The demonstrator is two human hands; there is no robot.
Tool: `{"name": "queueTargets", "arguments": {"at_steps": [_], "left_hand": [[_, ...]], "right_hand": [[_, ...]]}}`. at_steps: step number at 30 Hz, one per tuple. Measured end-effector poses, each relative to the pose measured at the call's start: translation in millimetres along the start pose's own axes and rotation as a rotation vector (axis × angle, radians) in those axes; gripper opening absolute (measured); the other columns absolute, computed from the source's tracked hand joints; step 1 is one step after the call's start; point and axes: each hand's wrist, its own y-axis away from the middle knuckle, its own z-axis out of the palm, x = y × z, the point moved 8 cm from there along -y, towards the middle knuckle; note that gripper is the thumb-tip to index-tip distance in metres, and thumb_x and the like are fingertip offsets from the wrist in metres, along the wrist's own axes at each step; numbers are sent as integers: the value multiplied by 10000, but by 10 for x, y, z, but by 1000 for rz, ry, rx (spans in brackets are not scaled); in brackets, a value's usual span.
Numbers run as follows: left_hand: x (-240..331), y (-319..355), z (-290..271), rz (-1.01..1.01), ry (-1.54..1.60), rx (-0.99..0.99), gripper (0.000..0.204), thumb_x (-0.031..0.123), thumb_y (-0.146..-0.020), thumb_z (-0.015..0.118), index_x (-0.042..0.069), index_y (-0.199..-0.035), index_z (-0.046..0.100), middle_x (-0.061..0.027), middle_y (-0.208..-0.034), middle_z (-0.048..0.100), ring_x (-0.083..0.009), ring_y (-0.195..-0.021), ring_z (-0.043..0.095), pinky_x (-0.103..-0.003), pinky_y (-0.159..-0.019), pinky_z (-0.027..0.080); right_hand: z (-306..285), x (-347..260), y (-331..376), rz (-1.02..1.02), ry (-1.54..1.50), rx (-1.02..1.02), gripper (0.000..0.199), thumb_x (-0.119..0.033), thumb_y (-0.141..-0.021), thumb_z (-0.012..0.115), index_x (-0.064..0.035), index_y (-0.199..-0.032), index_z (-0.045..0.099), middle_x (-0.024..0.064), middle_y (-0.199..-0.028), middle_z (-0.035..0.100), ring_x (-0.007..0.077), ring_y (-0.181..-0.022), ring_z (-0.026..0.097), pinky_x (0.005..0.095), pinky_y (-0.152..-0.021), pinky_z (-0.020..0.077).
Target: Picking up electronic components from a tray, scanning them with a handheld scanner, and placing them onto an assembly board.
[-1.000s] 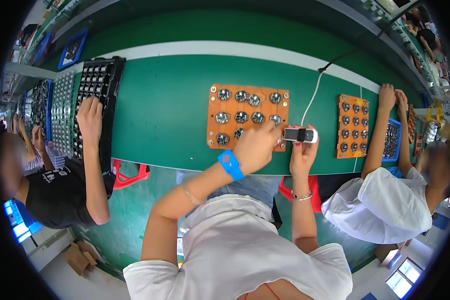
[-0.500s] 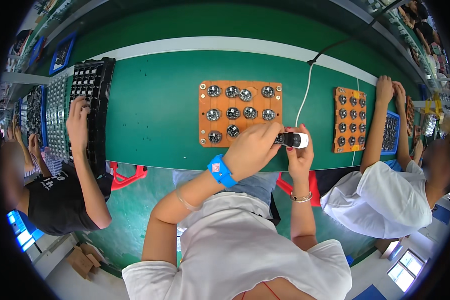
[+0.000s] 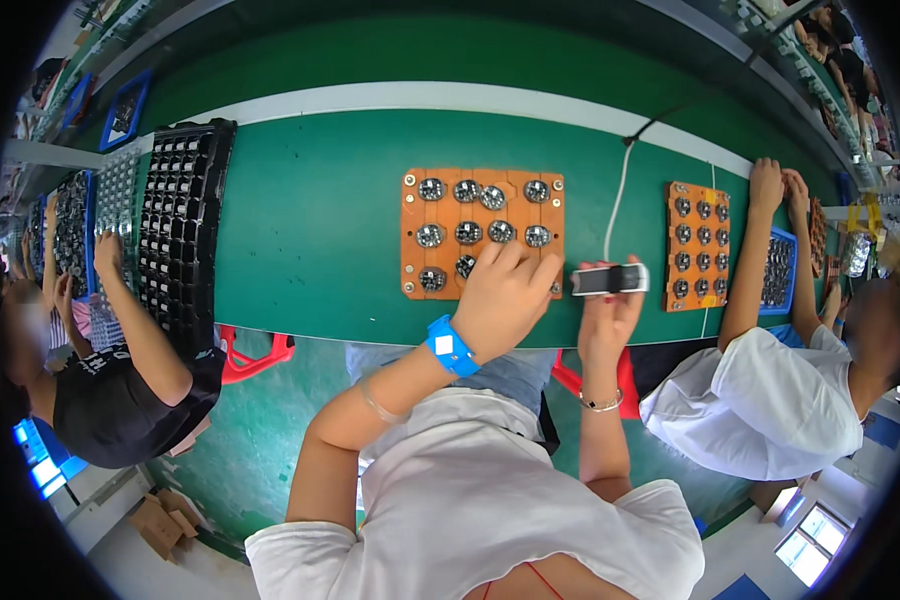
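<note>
An orange board [image 3: 414,230] with several round metal parts in rows lies on the green table [image 3: 310,230]. My left hand [image 3: 505,300] rests on the board's near right corner, fingers spread over the parts there; a blue wristband is on that wrist. My right hand [image 3: 610,318] grips a small black and silver corded tool [image 3: 610,279] just right of the board, level with its near edge. The tool's white cable [image 3: 618,190] runs toward the far side of the table.
A black compartment tray [image 3: 180,230] lies at the left, where another person in black works. At the right a person in white has both hands at a second orange board [image 3: 696,245] and a blue tray [image 3: 776,270]. Red stools stand under the table edge.
The view has shifted, so the board sits more central. My left hand has slid onto the board's near right corner. My right hand keeps the tool beside it.
</note>
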Motion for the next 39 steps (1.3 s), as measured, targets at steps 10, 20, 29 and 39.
{"name": "queueTargets", "arguments": {"at_steps": [10,20,29,39], "left_hand": [[-323,563,-255,-118,-283,289,740,393,-617,855,202,-1269,563,-145,-1450,382,-397,-1297,383,-530,-1048,311],[-912,-19,-425,-242,-204,430,956,251,-566,920,121,-1383,440,-221,-1535,222,-452,-1355,322,-513,-1082,331],[-1442,-1383,-529,-54,-109,307,991,241,-566,924,153,-1409,410,-210,-1509,264,-423,-1375,316,-485,-1091,370],[-176,-2098,679,416,285,-58,448,-31,-832,548,57,-1270,514,-194,-1320,527,-377,-1272,471,-460,-1088,360]], "right_hand": [[-1261,-726,112,-373,-13,608,392,-202,-1022,475,39,-1319,390,188,-1196,558,256,-1088,574,404,-976,445],[-1527,-678,-250,-323,672,667,559,-432,-1042,306,41,-1339,333,215,-1276,564,276,-1221,481,392,-1080,301],[-1819,-651,-631,-291,796,632,544,-425,-1036,340,16,-1355,357,153,-1371,493,234,-1215,491,359,-1046,356],[-1886,-540,-647,-243,1126,610,478,-339,-1015,360,6,-1321,484,194,-1294,523,334,-1186,439,437,-1062,239]]}}
